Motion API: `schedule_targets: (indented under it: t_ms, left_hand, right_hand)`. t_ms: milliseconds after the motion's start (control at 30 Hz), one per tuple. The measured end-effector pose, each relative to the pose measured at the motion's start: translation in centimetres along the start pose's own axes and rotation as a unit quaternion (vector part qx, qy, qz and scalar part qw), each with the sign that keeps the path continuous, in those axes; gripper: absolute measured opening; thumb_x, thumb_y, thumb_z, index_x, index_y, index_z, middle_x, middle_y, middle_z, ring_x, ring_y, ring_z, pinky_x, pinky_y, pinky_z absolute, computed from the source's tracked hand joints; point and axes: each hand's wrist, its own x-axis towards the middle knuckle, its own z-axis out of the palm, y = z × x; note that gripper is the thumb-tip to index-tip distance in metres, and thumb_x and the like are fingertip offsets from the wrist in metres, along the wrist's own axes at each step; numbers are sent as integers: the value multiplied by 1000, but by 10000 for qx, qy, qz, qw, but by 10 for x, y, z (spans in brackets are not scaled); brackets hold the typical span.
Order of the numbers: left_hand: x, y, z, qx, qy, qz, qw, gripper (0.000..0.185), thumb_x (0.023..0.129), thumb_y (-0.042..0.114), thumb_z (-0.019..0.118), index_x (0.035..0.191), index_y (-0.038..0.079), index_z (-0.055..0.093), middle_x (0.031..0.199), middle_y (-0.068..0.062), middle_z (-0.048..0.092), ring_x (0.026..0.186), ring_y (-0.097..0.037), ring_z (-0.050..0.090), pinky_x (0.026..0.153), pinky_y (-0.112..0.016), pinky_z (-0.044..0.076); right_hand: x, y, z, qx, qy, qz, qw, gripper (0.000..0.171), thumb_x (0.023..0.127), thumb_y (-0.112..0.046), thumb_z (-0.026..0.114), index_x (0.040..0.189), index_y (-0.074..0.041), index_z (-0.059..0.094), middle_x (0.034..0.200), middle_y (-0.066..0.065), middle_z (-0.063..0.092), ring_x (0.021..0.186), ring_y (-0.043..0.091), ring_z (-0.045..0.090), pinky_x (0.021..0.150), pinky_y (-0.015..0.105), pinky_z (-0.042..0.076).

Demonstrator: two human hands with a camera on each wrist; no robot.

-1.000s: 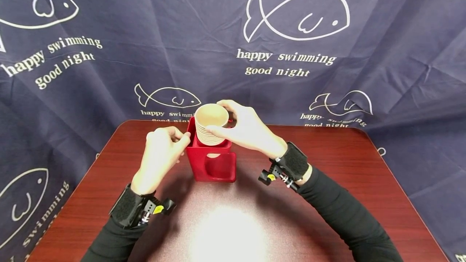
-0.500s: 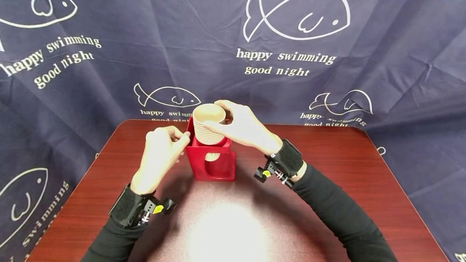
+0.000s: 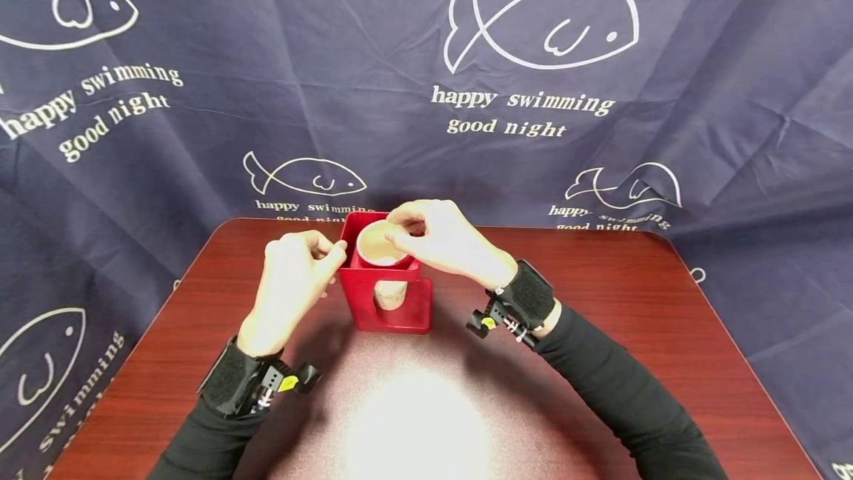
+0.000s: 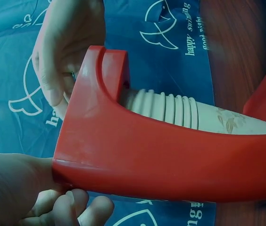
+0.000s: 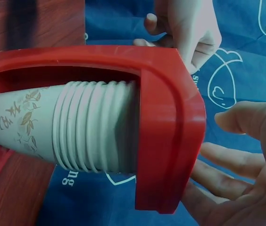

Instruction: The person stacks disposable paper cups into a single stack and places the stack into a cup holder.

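A red cup dispenser [image 3: 360, 295] stands on the table, with a nested stack of paper cups [image 5: 90, 127] inside it. In the head view the top cup's mouth sits about level with the dispenser's top. Through the front opening the lowest cup's printed leaf pattern shows. My left hand [image 3: 289, 284] pinches the dispenser's upper left edge between thumb and fingers. My right hand [image 3: 460, 243] is over the right side of the cup mouth, thumb above the rim. In the right wrist view its thumb and fingers are spread apart, fingertips right at the dispenser's top edge.
The dark reddish wooden table [image 3: 600, 361] extends around the dispenser, with a bright light reflection in front. A blue cloth [image 3: 400, 43] printed with white fish and lettering hangs behind. Wrist straps with small cameras are worn on both forearms.
The cup stack has gone down into the dispenser, where it earlier stood well above the top. My right hand has lowered with it. The left hand has stayed on the edge.
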Motion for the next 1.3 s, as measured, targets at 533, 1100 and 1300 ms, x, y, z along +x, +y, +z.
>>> schedule_targets:
  t_ms: [533, 1100, 1300]
  left_hand:
    - [-1, -1, 3, -119, -1, -111, 9999, 24, 97, 24, 64, 81, 10, 75, 62, -3, 70, 44, -10, 61, 44, -29, 52]
    - [-20, -17, 15, -642, 581, 1729, 9811, 56, 83, 11, 84, 135, 10, 63, 128, -8, 67, 114, -24, 62, 99, -13, 46]
    - [-29, -17, 12, 220, 467, 2270, 9725, 66, 77, 26, 85, 138, 13, 62, 140, -11, 59, 131, -29, 51, 115, -21, 39]
  right_hand:
    - [-32, -2, -8, -554, 284, -726, 9954, 25, 93, -16, 75, 116, -8, 75, 108, 0, 75, 98, 22, 68, 93, 36, 57]
    - [-115, 9, 10, -1693, 397, -1198, 9775, 58, 88, -28, 81, 140, -12, 60, 140, 5, 59, 133, 20, 55, 113, 40, 47]
    - [-132, 24, 24, -2026, 448, -904, 9740, 66, 86, -32, 81, 144, -14, 57, 148, 7, 55, 139, 24, 51, 115, 44, 45]
